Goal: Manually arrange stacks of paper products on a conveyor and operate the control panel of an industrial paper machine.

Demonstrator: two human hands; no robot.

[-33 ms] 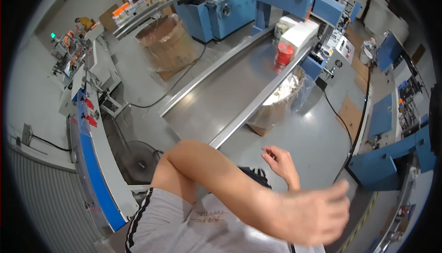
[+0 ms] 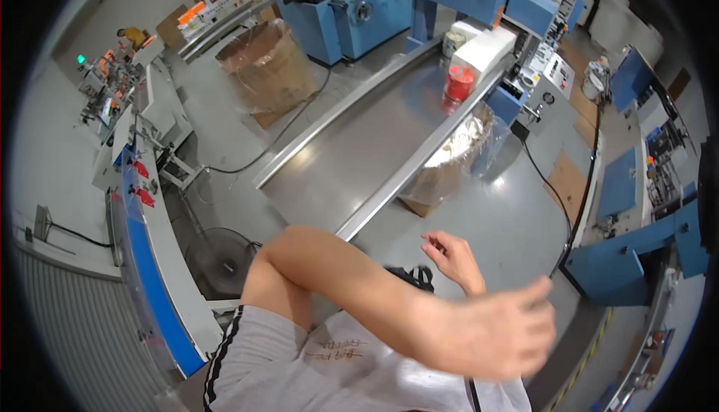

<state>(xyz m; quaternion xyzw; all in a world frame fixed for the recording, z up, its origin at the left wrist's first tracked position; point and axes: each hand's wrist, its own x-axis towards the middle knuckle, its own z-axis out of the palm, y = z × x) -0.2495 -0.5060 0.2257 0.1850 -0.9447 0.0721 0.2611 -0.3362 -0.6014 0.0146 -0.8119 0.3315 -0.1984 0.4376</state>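
Observation:
My left forearm reaches across in front of my chest toward the right. My left hand (image 2: pixel 498 333) is at the lower right, back up and smeared by motion. Its thumb sticks out and its fingers look bent; I see nothing in them, but their underside is hidden. Just beyond it, my right hand (image 2: pixel 455 261) hangs over the floor with loosely bent fingers, thumb apart, holding nothing. The nearest thing ahead of both hands is a long metal chute (image 2: pixel 352 153) with raised rails. Near its far end stand a red can (image 2: pixel 458 84) and a white block-shaped stack (image 2: pixel 485 51).
A blue conveyor belt (image 2: pixel 156 292) runs along my left, near a round floor fan (image 2: pixel 225 264). A large lined carton (image 2: pixel 269 75) stands beyond the chute, another lined carton (image 2: pixel 442 180) beside it. Blue machines (image 2: pixel 371 16) are ahead, a blue cabinet (image 2: pixel 610 273) at right. A person (image 2: pixel 135 36) is far left.
My left hand has shifted a little up and to the left, toward my right hand. The whole view has moved slightly. My right hand keeps much the same pose.

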